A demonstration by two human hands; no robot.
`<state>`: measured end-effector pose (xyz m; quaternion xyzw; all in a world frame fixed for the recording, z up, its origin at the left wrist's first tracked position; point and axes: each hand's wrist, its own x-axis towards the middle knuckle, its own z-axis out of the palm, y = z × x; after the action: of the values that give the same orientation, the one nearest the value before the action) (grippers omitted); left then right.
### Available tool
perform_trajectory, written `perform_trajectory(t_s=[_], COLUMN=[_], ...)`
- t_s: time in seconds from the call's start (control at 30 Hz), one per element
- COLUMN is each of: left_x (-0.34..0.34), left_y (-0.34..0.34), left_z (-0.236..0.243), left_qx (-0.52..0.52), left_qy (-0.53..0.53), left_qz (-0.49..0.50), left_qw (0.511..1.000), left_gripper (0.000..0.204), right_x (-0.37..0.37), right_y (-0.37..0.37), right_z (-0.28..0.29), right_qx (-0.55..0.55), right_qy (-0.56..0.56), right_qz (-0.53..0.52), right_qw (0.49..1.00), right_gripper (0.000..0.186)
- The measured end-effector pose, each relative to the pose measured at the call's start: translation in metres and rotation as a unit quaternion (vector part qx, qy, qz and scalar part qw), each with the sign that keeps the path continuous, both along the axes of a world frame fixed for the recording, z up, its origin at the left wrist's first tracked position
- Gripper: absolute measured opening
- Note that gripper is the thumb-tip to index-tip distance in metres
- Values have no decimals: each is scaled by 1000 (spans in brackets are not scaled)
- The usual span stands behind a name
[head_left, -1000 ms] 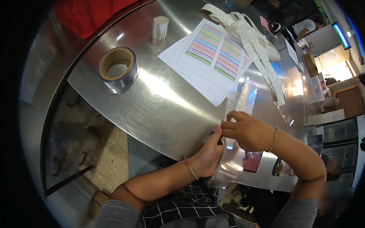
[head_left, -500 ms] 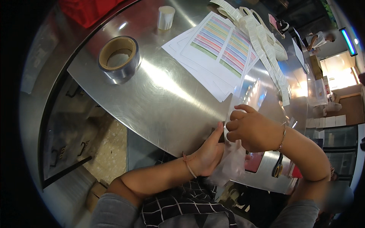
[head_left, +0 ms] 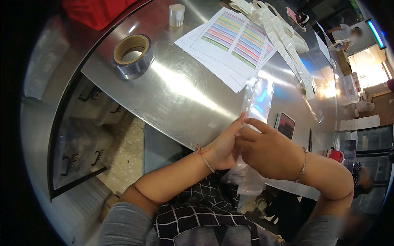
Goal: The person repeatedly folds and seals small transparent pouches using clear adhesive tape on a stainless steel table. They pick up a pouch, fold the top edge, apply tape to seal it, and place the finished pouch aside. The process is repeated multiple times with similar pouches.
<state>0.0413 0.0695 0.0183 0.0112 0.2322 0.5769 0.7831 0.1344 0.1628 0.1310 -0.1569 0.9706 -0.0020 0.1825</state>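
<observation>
Plastic bag [head_left: 257, 102] edge sits pinched between left hand [head_left: 223, 145] and right hand [head_left: 269, 151] — keep fingertips close, film taut over the tabletop [head_left: 176, 90].

Glossy scratched metal table [head_left: 180, 94] — clear plastic bag [head_left: 259, 98].

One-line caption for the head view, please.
Both hands, left hand and right hand, pinch a clear bag at the steel table edge.
</observation>
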Motion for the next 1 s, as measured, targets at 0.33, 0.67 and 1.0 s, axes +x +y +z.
perform_trajectory(t_s=[0.33,0.67,1.0], left_x=[-4,-5,-12], left_y=[1,7,14], left_z=[-18,-30,7], left_qx=[-14,14,34], left_qy=[-41,30,23], left_qz=[-27,-51,-85], left_qw=[999,998,996], left_gripper=[35,35,61], right_x=[29,58,100], right_y=[-26,-35,-80], right_z=[-41,-50,-87], right_qx=[134,113,-494], right_qy=[178,367,376], right_qz=[-23,-137,-602], right_qw=[975,913,502], right_gripper=[21,35,44])
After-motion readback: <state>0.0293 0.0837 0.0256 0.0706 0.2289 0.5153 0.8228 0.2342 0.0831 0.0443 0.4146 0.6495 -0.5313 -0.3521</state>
